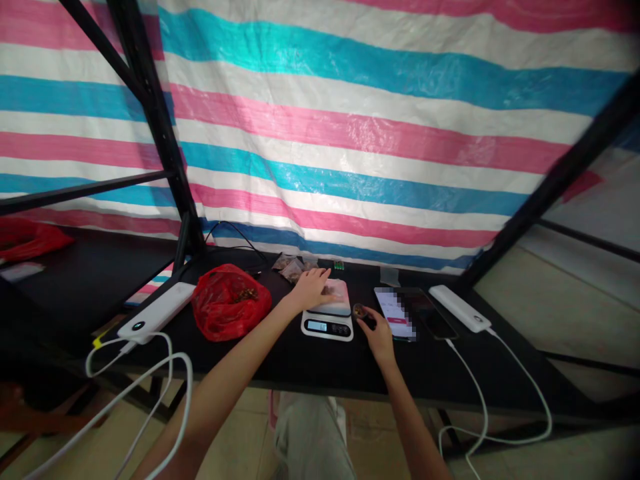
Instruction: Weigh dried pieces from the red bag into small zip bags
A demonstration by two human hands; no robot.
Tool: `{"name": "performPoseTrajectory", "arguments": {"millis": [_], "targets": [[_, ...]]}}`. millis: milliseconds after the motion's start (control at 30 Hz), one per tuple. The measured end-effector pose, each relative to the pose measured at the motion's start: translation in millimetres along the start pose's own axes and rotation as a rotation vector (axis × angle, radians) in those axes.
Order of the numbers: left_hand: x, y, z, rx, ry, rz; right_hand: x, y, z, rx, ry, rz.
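Note:
My left hand lies flat, fingers stretched out, on a small clear packet resting on the pan of a digital kitchen scale. My right hand is just right of the scale, its fingers closed around a small dark round object that I cannot name. A red plastic bag with brown bits inside sits left of the scale. Small clear packets lie behind my left hand.
A phone with a lit screen and a second dark phone lie right of the scale. White power banks with trailing white cables sit at both ends of the black shelf. A striped tarpaulin hangs behind.

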State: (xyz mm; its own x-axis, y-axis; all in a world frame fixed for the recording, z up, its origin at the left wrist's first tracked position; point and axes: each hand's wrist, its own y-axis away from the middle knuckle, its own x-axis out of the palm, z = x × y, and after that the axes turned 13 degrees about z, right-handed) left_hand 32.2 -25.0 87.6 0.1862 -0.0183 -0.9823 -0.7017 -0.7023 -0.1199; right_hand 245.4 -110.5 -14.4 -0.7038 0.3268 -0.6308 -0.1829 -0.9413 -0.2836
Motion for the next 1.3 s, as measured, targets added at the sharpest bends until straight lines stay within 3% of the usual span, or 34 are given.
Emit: {"name": "performPoseTrajectory", "arguments": {"millis": [167, 333, 467, 567, 667, 800, 900, 1067, 1300], "targets": [[21.1, -28.0, -12.9, 0.03, 0.015, 0.056, -0.4, 2.8, 7.8, -0.008, 0.039, 0.002], [30.2, -31.0, -13.5, -0.008, 0.079, -0.007, -0.8, 1.3, 10.8, 0.014, -0.03, 0.055], [33.4, -31.5, -11.6, -0.015, 0.175, 0.028, -1.3, 1.4, 12.9, 0.005, -0.142, 0.055], [34.1, -31.8, -10.4, 0.018, 0.35, -0.058, -4.6, 0.7, 17.4, -0.022, -0.248, 0.059], [31.6, -30.1, -8.5, 0.09, 0.693, -0.166, -15.2, -7.3, 28.9, -0.069, -0.282, 0.063], [20.9, -23.0, -6.9, 0.197, 1.227, -0.173, -41.7, -30.4, 61.0, -0.177, -0.191, 0.078], [10.6, -15.2, -8.3, 0.256, 1.456, -0.175, -63.5, -49.7, 91.8, -0.322, -0.079, 0.095], [0.5, -5.3, -11.9, 0.27, 1.542, -0.182, -85.3, -70.5, 131.5, -0.552, 0.143, 0.22], [4.4, -3.7, -8.1, 0.234, 1.546, -0.208, -87.9, -75.0, 157.1, -0.702, 0.432, 0.432]]}}
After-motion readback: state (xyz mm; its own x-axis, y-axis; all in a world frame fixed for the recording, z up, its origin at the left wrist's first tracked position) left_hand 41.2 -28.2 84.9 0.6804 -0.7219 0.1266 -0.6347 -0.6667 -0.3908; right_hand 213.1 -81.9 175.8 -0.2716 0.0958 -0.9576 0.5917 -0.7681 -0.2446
